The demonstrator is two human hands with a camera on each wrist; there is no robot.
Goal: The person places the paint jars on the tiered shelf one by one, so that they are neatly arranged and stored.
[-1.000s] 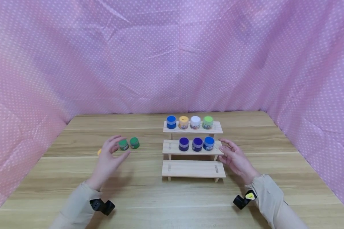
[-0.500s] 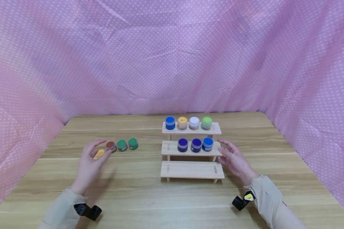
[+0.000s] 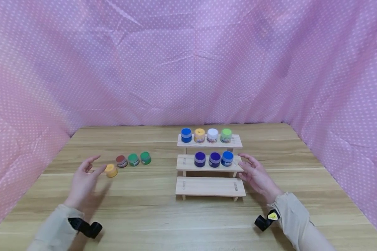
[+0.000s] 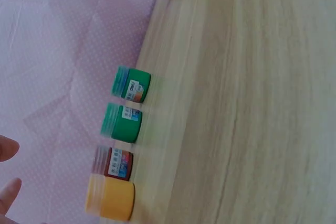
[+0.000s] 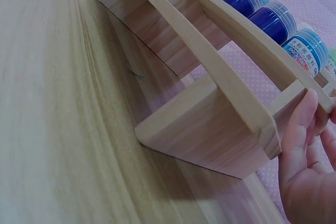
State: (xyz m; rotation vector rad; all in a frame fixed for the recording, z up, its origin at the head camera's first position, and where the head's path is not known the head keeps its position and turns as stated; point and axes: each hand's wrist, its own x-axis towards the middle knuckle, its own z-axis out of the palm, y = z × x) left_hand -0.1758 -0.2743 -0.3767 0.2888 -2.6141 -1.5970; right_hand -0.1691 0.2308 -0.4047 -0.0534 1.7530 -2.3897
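Observation:
My left hand (image 3: 83, 182) is over the table at left, thumb and fingers spread apart, holding nothing. Its thumb tip overlaps the edge of a yellow paint jar (image 3: 111, 170) in the head view. Behind that jar a brown-red paint jar (image 3: 121, 161) and two green paint jars, one (image 3: 133, 159) beside the other (image 3: 146, 158), stand in a row. My right hand (image 3: 258, 175) grips the right end of the middle step of a three-step wooden display stand (image 3: 210, 186). In the right wrist view its thumb (image 5: 299, 129) lies against the step's end, its other fingers partly hidden.
On the top step stand blue (image 3: 186, 135), yellow (image 3: 199, 135), white (image 3: 212, 135) and light green (image 3: 226, 135) jars. The middle step bears two purple jars (image 3: 200, 159) and a blue one (image 3: 227, 158). A pink dotted cloth (image 3: 188, 69) hangs behind the table (image 3: 163, 223).
My left hand has moved left and toward me, away from the green jars, uncovering the brown-red and yellow jars. My right hand keeps its place at the stand.

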